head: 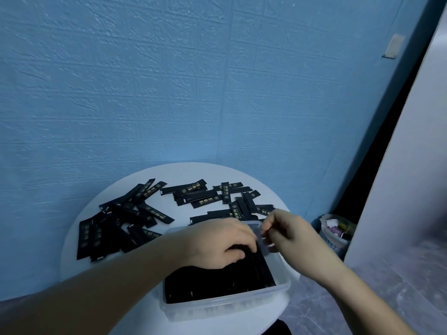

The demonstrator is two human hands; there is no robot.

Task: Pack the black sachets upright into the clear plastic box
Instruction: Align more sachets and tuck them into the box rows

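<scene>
A clear plastic box (pixel 225 308) stands at the front of a round white table (pixel 169 175). Inside it a dense row of black sachets (pixel 217 284) stands on edge. My left hand (pixel 217 243) lies over the box with its fingers pressed down on the tops of the packed sachets. My right hand (pixel 290 235) hovers over the box's far right corner, fingers curled and pinched; whether it holds anything is unclear. Several loose black sachets (pixel 116 218) lie scattered flat on the table's left, and more loose sachets (pixel 217 194) lie behind the box.
A blue textured wall (pixel 169 81) rises right behind the table. On the floor to the right stands a small waste basket (pixel 336 233) with rubbish in it, next to a grey door or panel (pixel 411 165).
</scene>
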